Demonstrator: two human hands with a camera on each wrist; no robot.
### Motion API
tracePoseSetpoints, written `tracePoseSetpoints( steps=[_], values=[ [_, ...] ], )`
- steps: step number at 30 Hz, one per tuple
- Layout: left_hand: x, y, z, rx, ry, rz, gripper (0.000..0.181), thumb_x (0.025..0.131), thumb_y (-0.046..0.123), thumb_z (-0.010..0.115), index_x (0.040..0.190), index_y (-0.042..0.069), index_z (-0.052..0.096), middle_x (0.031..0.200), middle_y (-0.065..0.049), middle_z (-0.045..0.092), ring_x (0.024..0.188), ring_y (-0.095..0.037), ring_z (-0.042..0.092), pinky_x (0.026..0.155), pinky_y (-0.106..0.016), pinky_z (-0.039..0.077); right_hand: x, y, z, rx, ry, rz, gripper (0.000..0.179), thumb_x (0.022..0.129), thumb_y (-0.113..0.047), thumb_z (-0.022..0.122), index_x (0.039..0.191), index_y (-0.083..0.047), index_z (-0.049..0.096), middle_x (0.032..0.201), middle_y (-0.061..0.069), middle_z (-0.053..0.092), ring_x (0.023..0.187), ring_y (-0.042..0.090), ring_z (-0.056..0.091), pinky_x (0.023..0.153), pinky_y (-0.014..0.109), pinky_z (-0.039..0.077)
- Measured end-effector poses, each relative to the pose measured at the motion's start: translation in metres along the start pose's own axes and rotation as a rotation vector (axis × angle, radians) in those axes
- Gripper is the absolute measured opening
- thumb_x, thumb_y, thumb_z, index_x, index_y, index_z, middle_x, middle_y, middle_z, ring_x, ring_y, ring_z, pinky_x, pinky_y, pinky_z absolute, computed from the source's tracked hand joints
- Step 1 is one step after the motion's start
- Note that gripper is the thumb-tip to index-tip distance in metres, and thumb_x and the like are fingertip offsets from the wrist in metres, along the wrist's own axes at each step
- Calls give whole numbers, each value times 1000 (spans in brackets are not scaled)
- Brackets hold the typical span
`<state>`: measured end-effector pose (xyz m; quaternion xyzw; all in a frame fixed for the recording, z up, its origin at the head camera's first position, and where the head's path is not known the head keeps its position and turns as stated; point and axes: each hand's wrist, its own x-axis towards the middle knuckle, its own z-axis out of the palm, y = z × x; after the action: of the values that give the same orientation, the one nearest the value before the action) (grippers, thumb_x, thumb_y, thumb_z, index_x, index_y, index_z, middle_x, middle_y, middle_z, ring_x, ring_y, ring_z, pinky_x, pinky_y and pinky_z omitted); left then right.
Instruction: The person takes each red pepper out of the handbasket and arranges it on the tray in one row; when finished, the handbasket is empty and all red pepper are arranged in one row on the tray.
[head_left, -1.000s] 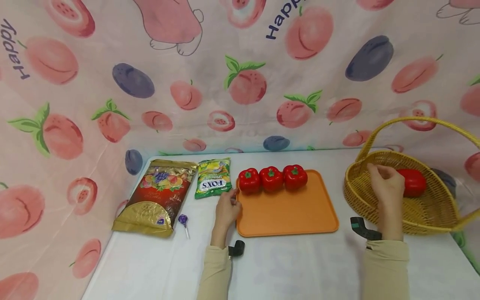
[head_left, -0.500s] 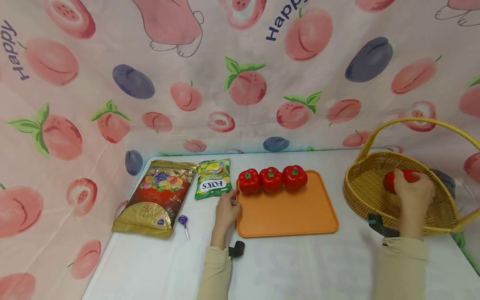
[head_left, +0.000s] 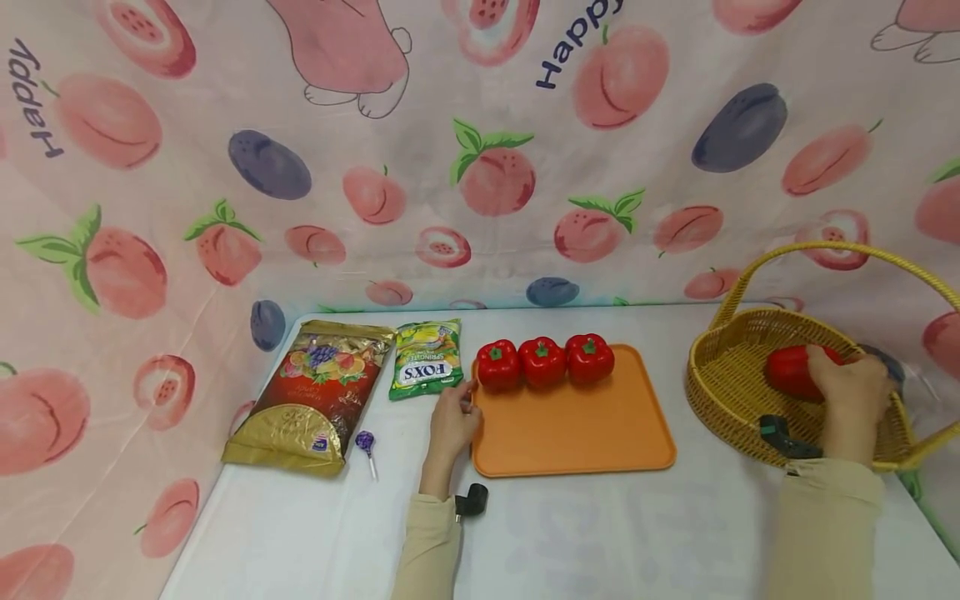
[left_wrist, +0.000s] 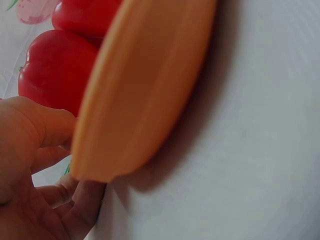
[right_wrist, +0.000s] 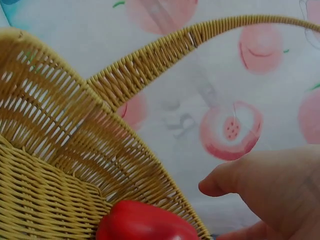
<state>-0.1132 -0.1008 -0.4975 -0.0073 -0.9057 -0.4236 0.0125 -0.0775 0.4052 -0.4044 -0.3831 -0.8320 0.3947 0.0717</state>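
Note:
My left hand [head_left: 452, 423] holds the left edge of an orange tray [head_left: 577, 433], its thumb and fingers about the rim [left_wrist: 125, 120] in the left wrist view. Three red bell peppers [head_left: 543, 361] stand in a row along the tray's far side. My right hand [head_left: 855, 392] reaches into a yellow wicker basket [head_left: 716, 400], close against another red bell pepper [head_left: 797, 372]. In the right wrist view the thumb [right_wrist: 220, 184] is extended, apart from this bell pepper [right_wrist: 145, 222]. Most right fingers lie out of sight.
The basket's tall handle [head_left: 847, 247] arches over its opening. Left of the tray lie a large red and gold candy bag [head_left: 315, 396], a small green Fox's packet [head_left: 426, 358] and a purple lollipop [head_left: 366, 442]. A fruit-print cloth [head_left: 420, 192] hangs behind the table.
My right hand has moved right across the basket, from the bell pepper's left side to its right. That bell pepper now sits slightly farther left. My left hand has stayed at the tray.

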Motion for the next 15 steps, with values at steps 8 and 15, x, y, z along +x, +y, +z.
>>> tracePoseSetpoints(
  steps=[8, 15],
  values=[
    [2, -5, 2, 20, 20, 43, 47, 81, -2, 64, 128, 1, 64, 105, -13, 61, 83, -19, 62, 77, -36, 51, 11, 5, -4, -14, -62, 20, 89, 89, -44, 48, 136, 29, 27, 140, 49, 25, 130, 61, 26, 111, 61, 23],
    [2, -4, 2, -5, 15, 37, 48, 81, -2, 64, 128, 1, 64, 105, -14, 60, 84, -20, 61, 77, -37, 51, 14, 10, -2, 20, -74, 23, 86, 87, -41, 50, 131, 30, 31, 134, 48, 32, 121, 57, 34, 110, 59, 26]
  ],
)
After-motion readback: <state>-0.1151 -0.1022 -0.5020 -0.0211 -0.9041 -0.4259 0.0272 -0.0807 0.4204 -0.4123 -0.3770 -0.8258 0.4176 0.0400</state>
